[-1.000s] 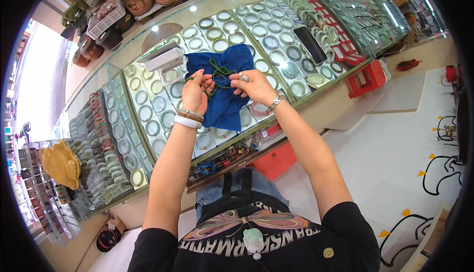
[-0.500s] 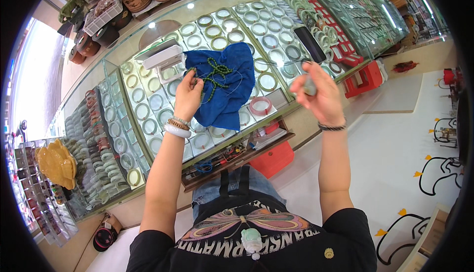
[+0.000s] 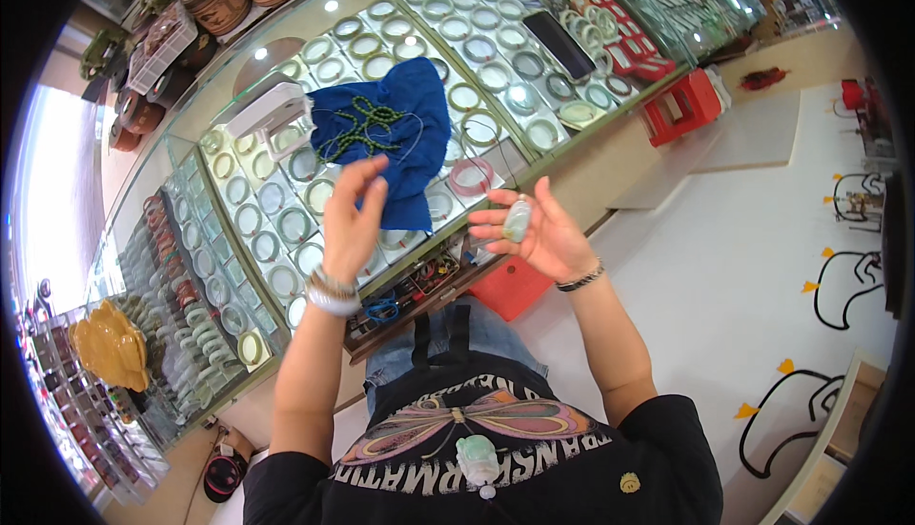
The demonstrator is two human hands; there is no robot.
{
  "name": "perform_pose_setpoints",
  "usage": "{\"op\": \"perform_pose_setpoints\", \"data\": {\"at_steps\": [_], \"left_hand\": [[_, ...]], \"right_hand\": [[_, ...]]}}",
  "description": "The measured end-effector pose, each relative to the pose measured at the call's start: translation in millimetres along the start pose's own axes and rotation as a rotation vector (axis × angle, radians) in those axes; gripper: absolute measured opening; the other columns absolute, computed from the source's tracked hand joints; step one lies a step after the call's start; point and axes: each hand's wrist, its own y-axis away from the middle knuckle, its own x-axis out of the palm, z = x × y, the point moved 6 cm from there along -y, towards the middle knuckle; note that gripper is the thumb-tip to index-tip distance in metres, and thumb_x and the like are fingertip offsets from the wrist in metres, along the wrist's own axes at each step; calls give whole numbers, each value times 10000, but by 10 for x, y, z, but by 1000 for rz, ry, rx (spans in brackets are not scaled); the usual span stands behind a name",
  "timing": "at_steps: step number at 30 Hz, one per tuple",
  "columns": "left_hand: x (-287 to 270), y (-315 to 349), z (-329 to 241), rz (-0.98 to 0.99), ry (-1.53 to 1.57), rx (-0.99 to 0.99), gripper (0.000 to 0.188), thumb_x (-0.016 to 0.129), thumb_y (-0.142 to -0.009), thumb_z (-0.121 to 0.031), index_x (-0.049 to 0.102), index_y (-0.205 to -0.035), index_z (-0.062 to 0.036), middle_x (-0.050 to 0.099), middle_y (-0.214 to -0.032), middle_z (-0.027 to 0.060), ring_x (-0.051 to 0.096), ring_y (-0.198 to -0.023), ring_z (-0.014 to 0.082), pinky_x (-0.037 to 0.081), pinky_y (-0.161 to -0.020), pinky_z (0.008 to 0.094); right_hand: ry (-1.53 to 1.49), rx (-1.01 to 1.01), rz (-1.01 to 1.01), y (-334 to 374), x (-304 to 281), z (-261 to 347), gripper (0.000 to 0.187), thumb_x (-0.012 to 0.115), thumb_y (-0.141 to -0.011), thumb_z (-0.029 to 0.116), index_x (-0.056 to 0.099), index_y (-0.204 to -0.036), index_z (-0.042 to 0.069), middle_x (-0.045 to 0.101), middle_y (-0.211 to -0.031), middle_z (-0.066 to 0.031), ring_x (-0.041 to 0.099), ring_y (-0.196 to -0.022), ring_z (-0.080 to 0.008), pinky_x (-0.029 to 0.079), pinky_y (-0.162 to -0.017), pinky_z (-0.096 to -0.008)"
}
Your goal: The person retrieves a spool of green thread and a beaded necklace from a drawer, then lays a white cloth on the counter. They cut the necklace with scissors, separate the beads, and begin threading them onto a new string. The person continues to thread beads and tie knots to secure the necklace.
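My right hand [image 3: 553, 239] is turned palm up in front of the counter. A pale green and white jade pendant [image 3: 517, 221] rests across its spread fingers, and a thin dark cord [image 3: 507, 158] rises beside it. My left hand [image 3: 353, 225] hovers at the near edge of a blue cloth [image 3: 410, 187], thumb and forefinger apart, nothing visible in it. On that cloth lies a tangle of dark green beads [image 3: 376, 113] with loose pale thread ends. Bracelets and a white bangle [image 3: 334, 296] circle my left wrist.
The glass counter holds rows of bangles, including a pink bangle [image 3: 471, 176]. A black phone [image 3: 559, 46] and a white box-shaped device [image 3: 267, 109] are on top. Below is an open drawer [image 3: 419, 301] of tools, with a red container [image 3: 511, 289] beside it. A red stool [image 3: 682, 106] stands right.
My left hand has left the beads and drawn back toward me, fingers parting. My right hand has moved left and lower, turning palm up with the pendant. The view has shifted.
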Motion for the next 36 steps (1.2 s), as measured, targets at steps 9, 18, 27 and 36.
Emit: {"op": "perform_pose_setpoints", "data": {"at_steps": [9,18,27,36], "left_hand": [[483,796,-588,70,-254,301,462,803,-684,-106,646,-1109,-17,593,-1108,127,569,-1005,313,455,-870,391],[585,888,-427,130,-379,281,491,854,-618,-202,674,-1039,-23,586,-1101,110,527,-1036,313,419,-900,427],[634,920,-236,203,-228,152,503,847,-631,-152,645,-1067,-4,608,-1069,125,519,-1012,334,443,-874,398],[564,937,218,233,418,-527,160,585,-971,-127,601,-1024,24,667,-955,79,633,-782,84,595,-656,254]], "right_hand": [[-183,92,151,-66,130,-406,815,175,-957,671,306,-1459,42,446,-1388,-300,487,-1260,-442,433,-1034,-528],[-161,179,184,-79,221,-635,819,206,-946,688,246,-1491,79,505,-1348,-222,530,-1214,-436,437,-1025,-520],[-118,211,212,-144,282,-777,825,196,-949,686,180,-1527,97,488,-1381,-154,572,-1185,-326,466,-994,-427],[136,154,177,-218,385,-846,842,213,-955,684,120,-1544,90,436,-1425,-141,561,-1199,-279,466,-996,-415]]}}
